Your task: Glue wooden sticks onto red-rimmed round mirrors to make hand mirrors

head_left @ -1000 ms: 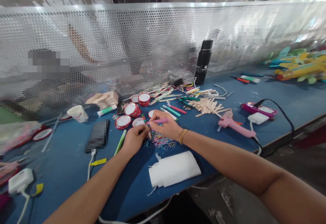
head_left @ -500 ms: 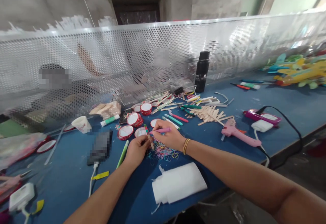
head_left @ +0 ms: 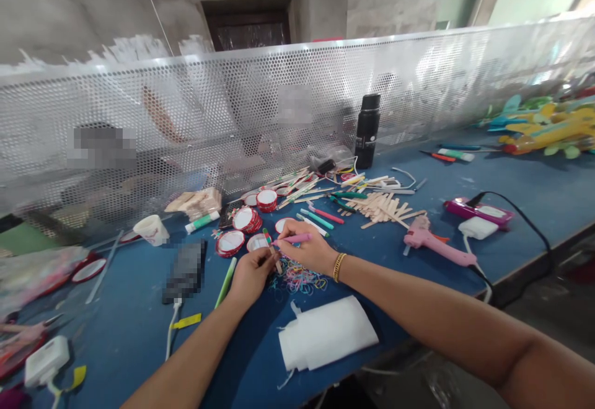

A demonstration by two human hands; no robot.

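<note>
Blue bench (head_left: 139,316), perforated screen (head_left: 400,87) behind. L hand (head_left: 252,277) fingers pinch 1 wooden stick (head_left: 266,236); R hand (head_left: 310,248) fingers grip a pink marker (head_left: 298,238), tip at stick. Beyond L fingers it's red/green; nearer end's bare, so prob. part done, remainder unclear.

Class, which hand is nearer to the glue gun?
Right. The right hand is left of the glue gun; the left hand is on that same side but farther away.
</note>
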